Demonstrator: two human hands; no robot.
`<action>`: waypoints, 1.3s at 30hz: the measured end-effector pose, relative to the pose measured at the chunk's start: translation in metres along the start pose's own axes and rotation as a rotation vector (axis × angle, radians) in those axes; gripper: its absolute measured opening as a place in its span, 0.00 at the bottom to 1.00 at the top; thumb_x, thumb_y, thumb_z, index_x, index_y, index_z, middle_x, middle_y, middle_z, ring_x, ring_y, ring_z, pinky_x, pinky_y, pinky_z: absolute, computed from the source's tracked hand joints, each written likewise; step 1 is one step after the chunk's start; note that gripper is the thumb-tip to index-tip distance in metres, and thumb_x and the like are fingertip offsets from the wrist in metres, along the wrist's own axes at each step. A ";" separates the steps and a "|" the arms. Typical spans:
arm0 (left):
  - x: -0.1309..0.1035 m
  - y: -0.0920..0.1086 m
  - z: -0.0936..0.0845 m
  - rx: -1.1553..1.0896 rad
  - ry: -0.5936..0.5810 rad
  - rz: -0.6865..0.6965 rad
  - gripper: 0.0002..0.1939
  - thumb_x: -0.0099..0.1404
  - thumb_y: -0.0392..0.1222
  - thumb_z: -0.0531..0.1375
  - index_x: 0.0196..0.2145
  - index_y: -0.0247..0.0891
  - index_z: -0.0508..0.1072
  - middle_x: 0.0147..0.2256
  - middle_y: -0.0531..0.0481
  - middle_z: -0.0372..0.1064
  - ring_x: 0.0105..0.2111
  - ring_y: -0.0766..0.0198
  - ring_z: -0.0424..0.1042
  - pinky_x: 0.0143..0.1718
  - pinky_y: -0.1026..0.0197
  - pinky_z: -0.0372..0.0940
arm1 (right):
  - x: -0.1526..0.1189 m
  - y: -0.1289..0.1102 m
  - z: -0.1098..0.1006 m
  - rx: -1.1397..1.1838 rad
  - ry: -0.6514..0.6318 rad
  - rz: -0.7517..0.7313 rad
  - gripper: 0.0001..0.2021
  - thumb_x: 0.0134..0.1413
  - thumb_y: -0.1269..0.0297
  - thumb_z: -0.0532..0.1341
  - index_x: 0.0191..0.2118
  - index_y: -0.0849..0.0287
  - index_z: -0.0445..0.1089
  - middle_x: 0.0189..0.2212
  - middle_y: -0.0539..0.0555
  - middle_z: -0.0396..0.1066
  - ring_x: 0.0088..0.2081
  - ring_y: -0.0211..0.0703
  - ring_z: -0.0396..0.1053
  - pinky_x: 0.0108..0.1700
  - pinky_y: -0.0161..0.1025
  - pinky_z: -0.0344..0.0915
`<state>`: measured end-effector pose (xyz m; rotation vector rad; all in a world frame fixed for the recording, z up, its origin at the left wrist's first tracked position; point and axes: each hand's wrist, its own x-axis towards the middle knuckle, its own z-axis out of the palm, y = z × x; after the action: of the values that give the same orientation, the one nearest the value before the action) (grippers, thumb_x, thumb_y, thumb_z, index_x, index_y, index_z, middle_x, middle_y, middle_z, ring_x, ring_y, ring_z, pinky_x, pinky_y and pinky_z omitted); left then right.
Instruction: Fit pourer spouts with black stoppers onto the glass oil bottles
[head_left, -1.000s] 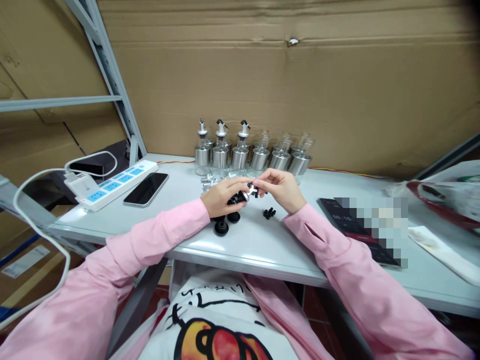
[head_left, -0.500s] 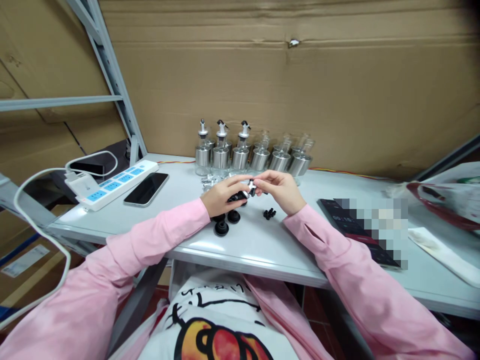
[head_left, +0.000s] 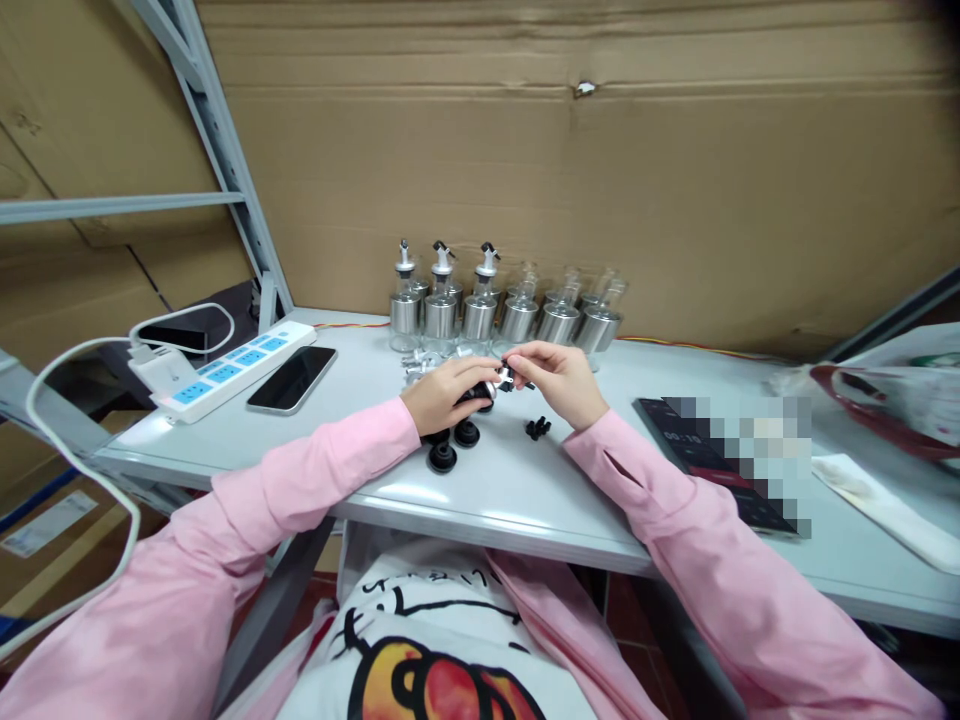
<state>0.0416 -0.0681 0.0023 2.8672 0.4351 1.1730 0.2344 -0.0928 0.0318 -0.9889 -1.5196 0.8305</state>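
My left hand (head_left: 451,392) is wrapped round a black and silver pourer top (head_left: 482,389), whose spout end points right. At that end, my right hand (head_left: 556,378) pinches a small black part (head_left: 508,362) between thumb and fingertips. Black round stoppers (head_left: 442,457) lie on the table below my left hand. A small pile of black caps (head_left: 538,428) sits below my right hand. Silver spout pieces (head_left: 420,362) are behind my left hand. Glass bottles with steel bands (head_left: 520,316) stand in rows at the back, and three at the left carry pourer tops.
A white power strip (head_left: 240,370) and a black phone (head_left: 292,380) lie at the left. To the right are a dark tablet (head_left: 675,430), partly pixelated, a white strip (head_left: 885,510) and a plastic bag (head_left: 900,390). Cardboard (head_left: 480,150) stands behind the grey table (head_left: 495,500).
My right fingertips have shifted slightly at the spout end, and the small black part sits at a different angle. My left hand has barely moved.
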 end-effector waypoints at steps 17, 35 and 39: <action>0.002 0.005 -0.002 -0.010 0.025 0.007 0.11 0.63 0.36 0.54 0.44 0.37 0.64 0.52 0.38 0.61 0.52 0.56 0.65 0.51 0.51 0.65 | -0.002 -0.004 0.000 0.009 -0.051 0.006 0.15 0.35 0.54 0.69 0.27 0.60 0.71 0.17 0.48 0.68 0.20 0.34 0.63 0.25 0.36 0.64; 0.001 0.006 -0.005 0.074 0.079 0.037 0.10 0.63 0.38 0.56 0.43 0.35 0.63 0.52 0.35 0.63 0.52 0.54 0.66 0.48 0.52 0.65 | -0.001 0.000 -0.001 0.084 -0.136 -0.023 0.15 0.36 0.57 0.70 0.31 0.60 0.73 0.22 0.49 0.72 0.21 0.32 0.65 0.27 0.35 0.66; 0.001 0.006 -0.004 0.077 0.063 0.036 0.09 0.63 0.40 0.56 0.41 0.35 0.62 0.52 0.35 0.64 0.52 0.55 0.66 0.47 0.53 0.64 | -0.001 0.001 -0.001 0.097 -0.141 -0.020 0.15 0.35 0.57 0.70 0.29 0.60 0.71 0.23 0.50 0.72 0.22 0.33 0.65 0.27 0.36 0.66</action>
<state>0.0407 -0.0743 0.0068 2.9207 0.4420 1.2833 0.2354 -0.0932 0.0308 -0.8579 -1.5902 0.9668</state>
